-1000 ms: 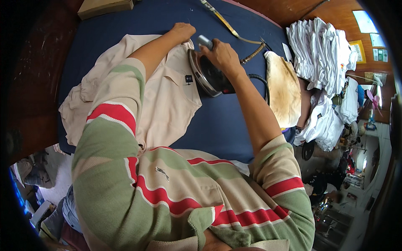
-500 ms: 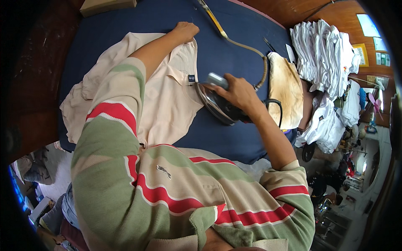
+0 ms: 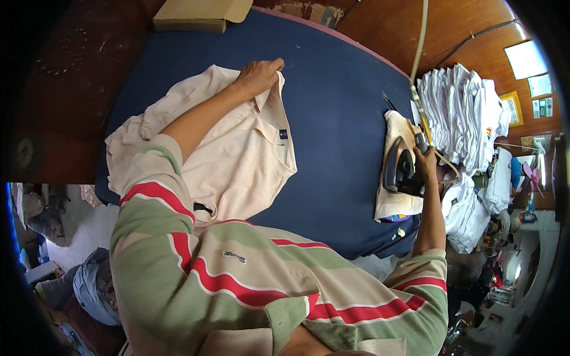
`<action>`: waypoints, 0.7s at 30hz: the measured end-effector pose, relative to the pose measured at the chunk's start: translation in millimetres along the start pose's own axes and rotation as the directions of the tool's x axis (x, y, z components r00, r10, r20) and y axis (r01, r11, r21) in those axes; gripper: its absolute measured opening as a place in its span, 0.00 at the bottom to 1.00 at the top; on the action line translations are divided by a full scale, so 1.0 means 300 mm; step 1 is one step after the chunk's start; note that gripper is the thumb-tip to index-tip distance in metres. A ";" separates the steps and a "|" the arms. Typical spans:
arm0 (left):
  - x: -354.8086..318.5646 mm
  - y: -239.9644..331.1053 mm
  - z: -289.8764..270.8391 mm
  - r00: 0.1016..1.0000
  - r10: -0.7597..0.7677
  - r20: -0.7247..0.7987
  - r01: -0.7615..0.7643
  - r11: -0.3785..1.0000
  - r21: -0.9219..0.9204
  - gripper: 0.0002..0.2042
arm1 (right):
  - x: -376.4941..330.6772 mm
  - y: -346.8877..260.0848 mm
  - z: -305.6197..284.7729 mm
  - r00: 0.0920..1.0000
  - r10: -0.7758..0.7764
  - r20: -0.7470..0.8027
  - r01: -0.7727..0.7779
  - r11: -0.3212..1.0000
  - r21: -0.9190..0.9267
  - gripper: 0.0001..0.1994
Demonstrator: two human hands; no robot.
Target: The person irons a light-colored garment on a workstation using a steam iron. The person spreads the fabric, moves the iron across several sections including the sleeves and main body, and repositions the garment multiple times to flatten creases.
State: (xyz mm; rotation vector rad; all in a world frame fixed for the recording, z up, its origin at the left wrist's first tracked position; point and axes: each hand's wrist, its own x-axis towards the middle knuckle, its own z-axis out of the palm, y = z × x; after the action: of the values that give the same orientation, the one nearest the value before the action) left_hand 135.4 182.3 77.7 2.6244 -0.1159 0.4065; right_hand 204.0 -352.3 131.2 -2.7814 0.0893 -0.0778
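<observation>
A cream shirt (image 3: 237, 172) lies spread on the dark blue ironing surface (image 3: 332, 113), its neck label facing up near the collar. My left hand (image 3: 261, 76) is closed on the shirt's far edge, pinching the fabric at the fingertips. Over at the right, my right hand (image 3: 425, 160) grips the handle of a clothes iron (image 3: 405, 169). The iron rests on a scorched, folded cream cloth (image 3: 389, 204), its dark body toward me and its cord rising behind it.
Stacked white garments (image 3: 460, 113) stand beyond the iron on the right, with more white cloth (image 3: 463, 219) below them. A cardboard box (image 3: 196, 16) sits at the far left edge. A dark slender tool (image 3: 387, 99) lies near the scorched cloth. The hose-like cord (image 3: 419, 47) hangs over the far right.
My right hand has carried the iron from the shirt's collar rightward onto the scorched cloth. My left hand still holds the shirt's far edge. The view has shifted a little.
</observation>
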 end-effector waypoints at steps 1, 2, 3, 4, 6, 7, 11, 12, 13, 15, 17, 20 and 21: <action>-0.004 0.010 -0.006 1.000 -0.023 -0.006 0.023 0.999 -0.047 0.08 | 0.012 0.026 0.001 0.990 0.135 0.032 -0.137 0.988 0.076 0.33; -0.011 0.032 -0.018 0.999 -0.048 -0.016 0.046 0.995 -0.091 0.08 | 0.014 0.035 -0.008 0.996 0.076 -0.053 -0.083 0.987 -0.135 0.31; -0.022 0.054 -0.035 0.997 -0.011 -0.073 0.005 0.997 -0.078 0.08 | 0.001 -0.006 -0.005 0.973 -0.124 -0.197 0.071 0.965 -0.254 0.30; -0.035 0.072 -0.053 0.991 0.028 -0.130 -0.037 0.997 -0.065 0.08 | -0.008 -0.061 0.029 0.893 -0.327 -0.310 0.194 0.900 -0.391 0.29; -0.060 0.088 -0.077 0.952 0.128 -0.280 -0.130 0.991 0.011 0.08 | -0.074 -0.302 0.105 0.769 -0.496 -0.403 0.365 0.859 -0.360 0.23; -0.061 0.104 -0.090 0.951 0.131 -0.279 -0.122 0.991 0.048 0.08 | -0.119 -0.452 0.174 0.736 -0.505 -0.451 0.579 0.815 0.031 0.16; -0.064 0.144 -0.152 0.961 0.139 -0.238 -0.128 0.990 0.060 0.07 | -0.449 -0.945 0.377 0.525 -0.781 -0.339 0.848 0.447 0.284 0.13; -0.070 0.156 -0.171 0.965 0.132 -0.225 -0.131 0.991 0.021 0.07 | -0.464 -0.998 0.458 0.629 -0.724 -0.284 0.761 0.497 0.417 0.12; -0.077 0.163 -0.186 0.969 0.122 -0.216 -0.129 0.991 -0.020 0.07 | -0.454 -1.031 0.509 0.715 -0.666 -0.212 0.655 0.532 0.536 0.10; -0.114 0.120 -0.214 0.961 0.132 -0.244 -0.151 0.987 -0.063 0.07 | -0.422 -1.076 0.523 0.777 -0.615 -0.133 0.527 0.520 0.672 0.09; -0.165 0.074 -0.260 0.982 0.087 -0.167 -0.118 0.976 -0.185 0.07 | -0.413 -1.109 0.510 0.798 -0.591 -0.118 0.475 0.497 0.726 0.09; -0.277 0.084 -0.354 0.971 -0.094 0.221 0.169 0.922 -0.349 0.09 | -0.435 -1.133 0.361 0.781 -0.595 -0.187 0.536 0.488 0.689 0.09; -0.314 0.076 -0.361 0.965 -0.109 0.238 0.193 0.910 -0.367 0.09 | -0.455 -1.152 0.321 0.749 -0.630 -0.206 0.584 0.480 0.655 0.09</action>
State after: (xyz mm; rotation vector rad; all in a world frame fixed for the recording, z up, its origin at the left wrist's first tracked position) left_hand 13.6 214.3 150.1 2.2547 -0.0538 0.0377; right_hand 92.3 14.2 156.7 -1.9093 -0.8100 -0.1617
